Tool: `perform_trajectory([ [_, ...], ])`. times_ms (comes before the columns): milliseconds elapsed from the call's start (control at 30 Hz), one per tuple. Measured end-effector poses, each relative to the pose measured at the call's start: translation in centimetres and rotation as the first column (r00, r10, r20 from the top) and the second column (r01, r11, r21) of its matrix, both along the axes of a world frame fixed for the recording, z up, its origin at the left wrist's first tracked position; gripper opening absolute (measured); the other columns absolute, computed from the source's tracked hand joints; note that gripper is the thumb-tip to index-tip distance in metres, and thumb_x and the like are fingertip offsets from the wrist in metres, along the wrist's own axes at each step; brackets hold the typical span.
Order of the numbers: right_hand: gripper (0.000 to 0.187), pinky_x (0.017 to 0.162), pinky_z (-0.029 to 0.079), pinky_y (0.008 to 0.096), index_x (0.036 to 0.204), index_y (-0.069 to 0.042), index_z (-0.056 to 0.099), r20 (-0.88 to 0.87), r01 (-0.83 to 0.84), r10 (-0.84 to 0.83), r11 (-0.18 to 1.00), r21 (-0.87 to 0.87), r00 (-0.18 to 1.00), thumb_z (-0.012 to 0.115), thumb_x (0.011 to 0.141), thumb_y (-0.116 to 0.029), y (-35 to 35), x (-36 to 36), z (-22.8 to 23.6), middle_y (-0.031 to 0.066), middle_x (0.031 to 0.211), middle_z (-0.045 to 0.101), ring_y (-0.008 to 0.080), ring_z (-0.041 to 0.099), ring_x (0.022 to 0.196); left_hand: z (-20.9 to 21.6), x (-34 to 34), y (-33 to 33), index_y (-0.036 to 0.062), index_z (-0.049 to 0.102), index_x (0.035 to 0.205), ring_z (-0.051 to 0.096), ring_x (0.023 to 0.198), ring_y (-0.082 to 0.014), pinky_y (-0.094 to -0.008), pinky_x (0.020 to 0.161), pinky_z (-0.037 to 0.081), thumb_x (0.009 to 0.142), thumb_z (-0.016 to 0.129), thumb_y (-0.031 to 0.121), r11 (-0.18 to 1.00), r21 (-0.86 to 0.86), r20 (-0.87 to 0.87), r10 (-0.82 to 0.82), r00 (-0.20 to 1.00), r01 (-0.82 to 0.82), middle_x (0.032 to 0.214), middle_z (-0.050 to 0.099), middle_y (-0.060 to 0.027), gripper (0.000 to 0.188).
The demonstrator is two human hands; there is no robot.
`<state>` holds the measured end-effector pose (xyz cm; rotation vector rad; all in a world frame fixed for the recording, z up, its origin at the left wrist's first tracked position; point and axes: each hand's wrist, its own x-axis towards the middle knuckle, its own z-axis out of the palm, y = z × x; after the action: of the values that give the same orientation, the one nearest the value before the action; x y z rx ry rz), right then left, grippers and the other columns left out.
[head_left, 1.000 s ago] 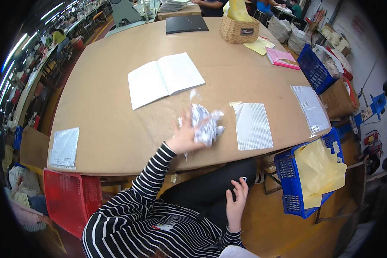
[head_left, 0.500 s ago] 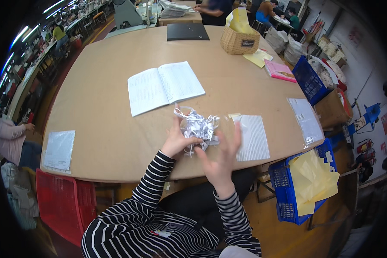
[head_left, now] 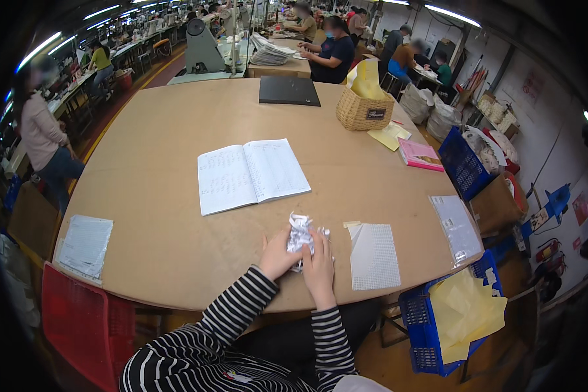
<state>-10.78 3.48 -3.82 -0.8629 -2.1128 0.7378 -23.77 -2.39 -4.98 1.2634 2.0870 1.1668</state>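
Observation:
A loose bunch of white strips (head_left: 300, 230), like paper or ribbon, lies on the table near its front edge, gathered between my hands. My left hand (head_left: 281, 253) is closed against its left side. From the right, my right hand (head_left: 318, 266) presses over it with curled fingers. Part of the bunch is hidden under both hands. An open notebook (head_left: 253, 175) with handwriting lies just beyond, to the left. Right of my hands is a white sheet with a fine printed grid (head_left: 375, 257).
The brown table (head_left: 157, 170) carries a black flat folder (head_left: 289, 91), a wicker basket (head_left: 364, 112) with yellow paper, a pink book (head_left: 420, 155) and plastic-sleeved sheets (head_left: 87, 245). A red crate (head_left: 75, 320) and a blue crate (head_left: 419, 326) flank me. People work beyond.
My right hand was raised and spread beside the bunch; now both hands close in and squeeze it smaller. The head view has tilted up. A person at the left now shows more fully.

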Motion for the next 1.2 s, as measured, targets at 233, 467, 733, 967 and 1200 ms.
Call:
perform_trajectory([
  [233,0.040,0.108,0.037,0.0489,0.129,-0.007,0.052,-0.048,-0.002,0.004,0.999,0.052,0.999,0.065,0.092,-0.017,-6.5,5.8,-2.0,0.0209,0.140,0.048,0.0434,0.046,0.129,-0.6,2.0,-5.0,0.0012,0.041,0.141,0.040,0.133,-0.0456,-0.0525,0.110,0.034,0.075,0.077,0.028,0.954,0.181,-0.254,-0.188,0.949,0.238,0.156,0.029,-0.0233,0.080],
  [467,0.032,0.115,0.024,0.0569,0.123,-0.012,0.062,0.144,-0.054,0.038,0.993,0.102,0.989,0.065,0.092,-0.022,-10.0,9.8,-4.0,0.0150,0.150,0.042,0.0421,0.037,0.138,-1.0,4.1,-8.5,0.0225,0.042,0.142,0.002,0.141,-0.0634,-0.0833,0.102,0.009,0.077,0.077,0.022,0.954,0.047,-0.371,-0.260,0.891,0.297,0.163,0.008,-0.0203,0.074],
  [733,0.039,0.114,0.028,0.0549,0.127,-0.007,0.061,0.095,0.053,-0.043,0.993,-0.108,0.995,0.068,0.089,-0.014,-12.9,14.1,-3.9,0.0196,0.148,0.043,0.0410,0.040,0.136,5.8,1.1,-10.3,0.0318,0.051,0.140,-0.009,0.143,-0.0598,-0.0795,0.105,0.001,0.074,0.079,0.023,0.944,-0.125,-0.315,-0.329,0.890,0.305,0.163,0.001,-0.0215,0.072],
  [967,0.033,0.107,0.039,0.0431,0.120,-0.001,0.063,0.043,0.391,-0.390,0.904,-0.172,0.920,0.064,0.087,-0.002,-11.3,20.5,-2.6,0.0193,0.137,0.050,0.0364,0.049,0.126,12.6,-4.7,-10.5,0.0064,0.067,0.113,0.041,0.137,-0.0366,-0.0512,0.112,0.030,0.084,0.065,0.003,0.979,0.163,-0.278,-0.073,0.958,0.122,0.141,0.051,-0.0183,0.030],
  [1200,0.035,0.111,0.036,0.0443,0.125,0.004,0.058,0.026,0.502,-0.502,0.865,-0.002,0.865,0.060,0.093,-0.008,-3.3,21.6,2.8,0.0219,0.144,0.043,0.0374,0.043,0.133,10.7,-6.2,-2.0,-0.0004,0.067,0.110,0.060,0.117,-0.0278,-0.0366,0.102,0.044,0.087,0.063,0.002,0.903,0.276,-0.096,-0.315,0.944,0.329,0.123,0.066,-0.0143,0.023],
])
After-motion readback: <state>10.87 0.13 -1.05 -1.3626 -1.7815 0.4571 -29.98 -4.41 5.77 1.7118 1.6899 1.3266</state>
